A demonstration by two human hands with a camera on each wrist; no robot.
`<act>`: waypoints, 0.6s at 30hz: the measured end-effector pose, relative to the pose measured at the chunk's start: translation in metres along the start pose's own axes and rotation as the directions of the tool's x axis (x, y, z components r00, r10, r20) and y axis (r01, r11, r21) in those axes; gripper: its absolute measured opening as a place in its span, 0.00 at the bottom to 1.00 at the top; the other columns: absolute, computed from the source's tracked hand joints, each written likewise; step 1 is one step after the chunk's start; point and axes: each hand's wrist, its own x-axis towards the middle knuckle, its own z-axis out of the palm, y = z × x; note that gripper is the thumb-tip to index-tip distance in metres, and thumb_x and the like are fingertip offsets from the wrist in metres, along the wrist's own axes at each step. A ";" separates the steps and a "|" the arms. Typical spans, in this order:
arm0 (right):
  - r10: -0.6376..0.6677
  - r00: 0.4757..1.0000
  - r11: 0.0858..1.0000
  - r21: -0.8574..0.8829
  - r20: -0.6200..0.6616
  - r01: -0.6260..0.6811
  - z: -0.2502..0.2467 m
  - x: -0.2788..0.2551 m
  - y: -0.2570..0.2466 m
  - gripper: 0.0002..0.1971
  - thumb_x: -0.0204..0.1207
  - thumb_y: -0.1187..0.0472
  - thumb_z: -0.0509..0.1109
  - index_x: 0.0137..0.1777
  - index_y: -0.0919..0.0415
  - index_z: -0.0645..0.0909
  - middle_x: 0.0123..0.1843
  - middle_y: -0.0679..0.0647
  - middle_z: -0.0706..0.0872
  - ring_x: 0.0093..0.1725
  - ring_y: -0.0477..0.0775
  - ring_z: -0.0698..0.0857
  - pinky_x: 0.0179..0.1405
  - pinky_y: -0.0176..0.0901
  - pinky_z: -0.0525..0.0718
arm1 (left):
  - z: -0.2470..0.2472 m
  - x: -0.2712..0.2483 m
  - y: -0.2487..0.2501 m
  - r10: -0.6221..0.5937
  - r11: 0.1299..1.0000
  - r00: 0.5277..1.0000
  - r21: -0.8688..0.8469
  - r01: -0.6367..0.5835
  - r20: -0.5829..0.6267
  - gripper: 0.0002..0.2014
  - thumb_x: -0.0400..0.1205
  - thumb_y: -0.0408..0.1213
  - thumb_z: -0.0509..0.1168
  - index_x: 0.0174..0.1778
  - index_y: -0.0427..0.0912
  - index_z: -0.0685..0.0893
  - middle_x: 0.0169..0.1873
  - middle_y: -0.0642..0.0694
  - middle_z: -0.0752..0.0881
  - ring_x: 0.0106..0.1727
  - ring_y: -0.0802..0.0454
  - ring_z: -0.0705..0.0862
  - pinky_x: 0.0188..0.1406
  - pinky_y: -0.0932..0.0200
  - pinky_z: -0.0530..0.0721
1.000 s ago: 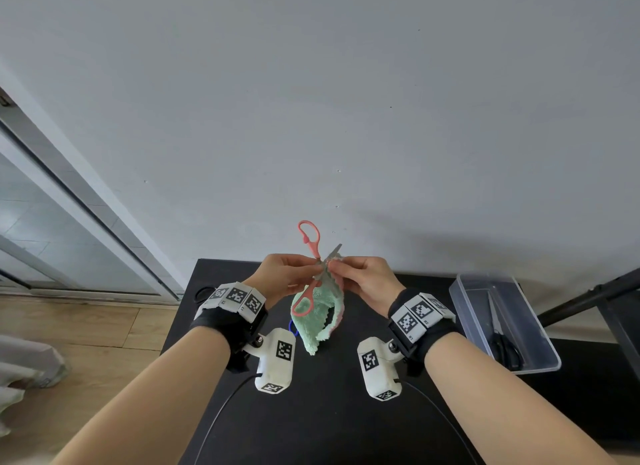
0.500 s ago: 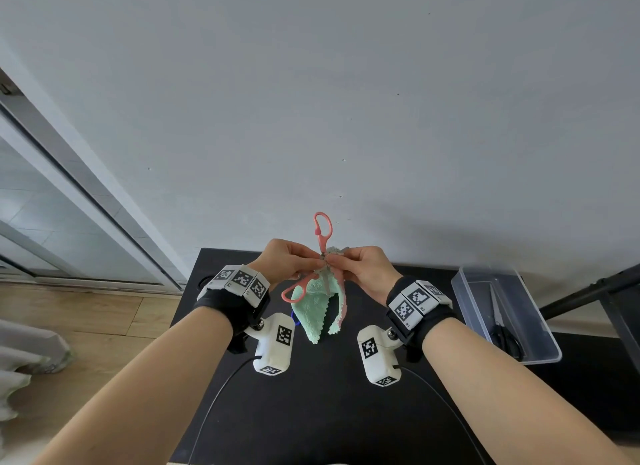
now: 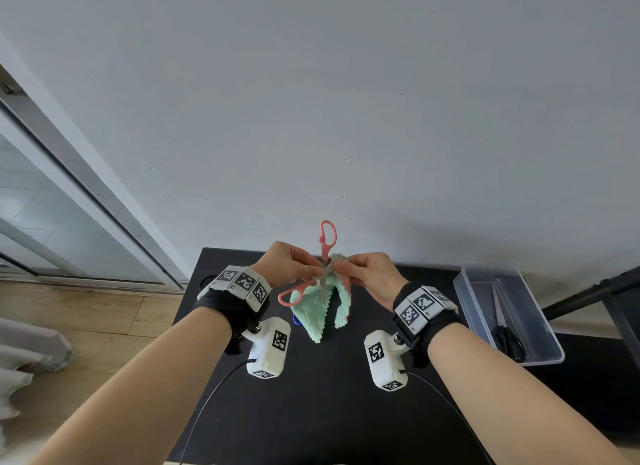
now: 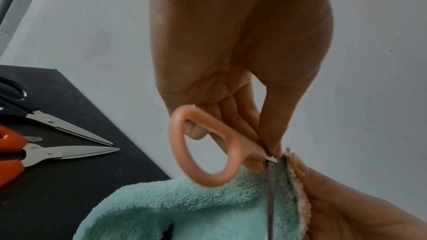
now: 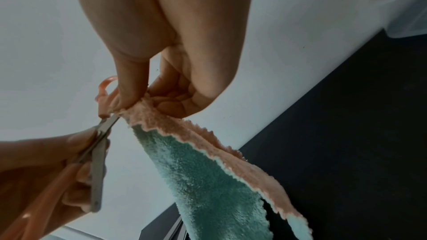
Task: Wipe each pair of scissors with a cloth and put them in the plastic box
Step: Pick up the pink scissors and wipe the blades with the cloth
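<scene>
Pink scissors (image 3: 323,256): smooth plastic handles with oval loops and thin grey metal blades, being held in the air above the black table (image 3: 311,412); the blades are standing spread apart, one loop pointing up toward the wall, the other hanging down and to the left.
Left hand (image 3: 289,265): fingers and thumb are curling in and pinching the scissors near the pivot, just where handle meets blade; the lower loop is hanging below the knuckles.
Cloth (image 3: 317,308): fluffy terry, mint green on one face and pale pink on the other, with a zigzag edge; it is draping down in soft folds from the fingers, its lower corner hanging over the table.
Right hand (image 3: 369,275): thumb and curled fingers are gripping the cloth's top edge and pressing it against one blade, right beside the left hand's fingertips.
Plastic box (image 3: 550,343): clear, rectangular, sitting on the table's right side, well apart from both hands; black-handled scissors (image 3: 507,336) are lying inside.
Waiting on the table: another black-handled pair (image 4: 46,116) and an orange-handled pair (image 4: 34,154), both closed, lying side by side.
</scene>
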 end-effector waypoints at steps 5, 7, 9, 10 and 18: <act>0.001 1.000 1.000 0.027 -0.025 -0.001 -0.005 0.000 0.003 0.05 0.74 0.67 0.73 0.45 0.70 0.87 0.45 0.64 0.89 0.44 0.55 0.87 0.49 0.41 0.87 | 0.003 -0.001 -0.001 0.006 1.000 1.000 -0.007 -0.006 -0.011 0.03 0.73 0.29 0.75 0.37 0.41 0.89 0.29 0.49 0.90 0.30 0.58 0.89 0.35 0.69 0.85; 0.004 0.999 0.999 0.037 -0.036 -0.003 -0.006 0.001 0.005 0.04 0.74 0.67 0.73 0.43 0.68 0.87 0.42 0.61 0.89 0.42 0.54 0.87 0.47 0.41 0.87 | 0.003 -0.001 0.000 0.000 1.000 1.000 -0.011 0.000 -0.010 0.03 0.73 0.29 0.76 0.36 0.41 0.89 0.29 0.48 0.90 0.31 0.57 0.89 0.36 0.68 0.86; 0.002 0.999 0.999 0.038 -0.049 0.000 -0.008 0.001 0.005 0.05 0.74 0.67 0.73 0.44 0.70 0.87 0.41 0.60 0.89 0.40 0.53 0.87 0.44 0.39 0.86 | 0.003 0.000 0.000 -0.005 1.000 1.000 -0.013 0.005 -0.006 0.03 0.73 0.29 0.75 0.37 0.41 0.89 0.30 0.47 0.90 0.31 0.57 0.89 0.35 0.68 0.85; 0.002 0.998 0.999 0.050 -0.063 0.001 -0.010 0.001 0.005 0.06 0.74 0.67 0.73 0.44 0.71 0.86 0.40 0.60 0.88 0.40 0.52 0.87 0.43 0.38 0.85 | 0.002 0.000 0.000 -0.008 1.000 1.000 -0.015 0.008 -0.006 0.02 0.73 0.29 0.75 0.37 0.40 0.89 0.30 0.47 0.90 0.31 0.57 0.89 0.34 0.69 0.84; 0.017 0.999 0.973 0.230 -0.045 -0.006 -0.016 -0.009 0.001 0.05 0.76 0.67 0.71 0.42 0.69 0.85 0.38 0.60 0.84 0.39 0.56 0.82 0.43 0.38 0.85 | 0.000 -0.001 -0.007 -0.037 0.978 0.995 -0.207 0.018 -0.089 0.05 0.75 0.28 0.74 0.45 0.34 0.89 0.31 0.47 0.89 0.28 0.62 0.87 0.29 0.74 0.80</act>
